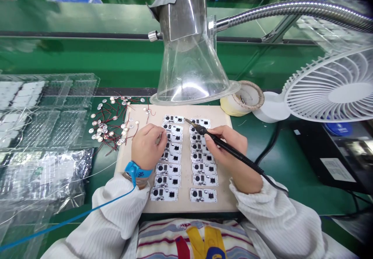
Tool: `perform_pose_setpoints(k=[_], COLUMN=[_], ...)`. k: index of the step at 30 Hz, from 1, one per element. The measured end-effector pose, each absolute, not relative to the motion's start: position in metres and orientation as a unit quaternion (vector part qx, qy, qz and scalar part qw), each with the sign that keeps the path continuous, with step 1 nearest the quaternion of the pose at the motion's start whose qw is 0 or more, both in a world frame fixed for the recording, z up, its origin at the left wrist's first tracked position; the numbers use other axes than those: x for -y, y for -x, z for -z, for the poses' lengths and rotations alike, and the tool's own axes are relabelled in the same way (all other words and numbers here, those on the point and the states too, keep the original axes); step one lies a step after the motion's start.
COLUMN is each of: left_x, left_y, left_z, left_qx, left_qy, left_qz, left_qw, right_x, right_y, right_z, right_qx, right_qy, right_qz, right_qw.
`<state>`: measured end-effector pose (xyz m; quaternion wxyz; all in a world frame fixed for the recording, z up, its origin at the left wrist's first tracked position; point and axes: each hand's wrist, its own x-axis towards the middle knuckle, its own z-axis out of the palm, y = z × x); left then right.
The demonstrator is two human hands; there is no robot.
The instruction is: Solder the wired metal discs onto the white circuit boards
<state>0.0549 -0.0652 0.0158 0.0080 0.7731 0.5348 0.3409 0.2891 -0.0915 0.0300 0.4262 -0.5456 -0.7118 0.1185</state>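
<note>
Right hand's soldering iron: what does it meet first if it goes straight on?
Probably the top circuit board in the left column, at its right end, just ahead of the soldering iron in the right hand. The tip's height is hard to judge.

Fume hood (189, 72) made of glossy clear plastic, topped by polished steel; gooseneck arm (291, 12) of shiny ribbed metal. Matt pale board (184, 204) with a slightly rough, wood-like surface. Soldering iron (233, 151) sheathed in smooth black plastic, tipped with metal. Sleeves (116, 208) of soft ribbed white cloth.
</note>
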Motion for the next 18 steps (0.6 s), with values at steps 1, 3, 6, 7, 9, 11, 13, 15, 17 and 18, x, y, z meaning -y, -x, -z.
perform_pose_setpoints(k=[1, 3, 6, 7, 9, 11, 13, 15, 17, 18], left_x=[0.0653, 0.0655, 0.066, 0.0662, 0.0666, 0.0667, 0.0665, 0.0663, 0.0662, 0.0663], left_y=[-0.0546, -0.054, -0.0538, -0.0539, -0.0544, -0.0547, -0.0548, -0.0549, -0.055, -0.0551], left_z=[-0.0158, -0.016, -0.0159, -0.0158, -0.0156, -0.0155, -0.0155, -0.0155, -0.0154, -0.0154], left_qx=[-0.535, -0.534, -0.53, -0.528, -0.526, -0.526, -0.526, -0.526, -0.526, -0.526], left_qy=[-0.773, -0.772, -0.772, -0.773, -0.775, -0.777, -0.778, -0.779, -0.779, -0.779], left_qz=[-0.341, -0.345, -0.351, -0.352, -0.35, -0.346, -0.344, -0.343, -0.341, -0.34], left_qw=[0.007, 0.004, 0.003, 0.003, 0.003, 0.003, 0.001, -0.001, -0.001, 0.0], right_x=[0.0918, 0.0927, 0.0934, 0.0934, 0.0932, 0.0929, 0.0926, 0.0922, 0.0919, 0.0918], right_y=[-0.2893, -0.2896, -0.2896, -0.2894, -0.2891, -0.2889, -0.289, -0.2892, -0.2892, -0.2889], right_z=[-0.0297, -0.0291, -0.0285, -0.0286, -0.0289, -0.0294, -0.0296, -0.0293, -0.029, -0.029], right_qx=[0.709, 0.697, 0.689, 0.69, 0.695, 0.697, 0.698, 0.7, 0.702, 0.704], right_qy=[0.548, 0.558, 0.56, 0.557, 0.55, 0.549, 0.549, 0.546, 0.542, 0.542], right_qz=[-0.117, -0.113, -0.118, -0.121, -0.127, -0.13, -0.134, -0.134, -0.13, -0.128], right_qw=[0.428, 0.435, 0.445, 0.446, 0.446, 0.442, 0.44, 0.44, 0.442, 0.442])
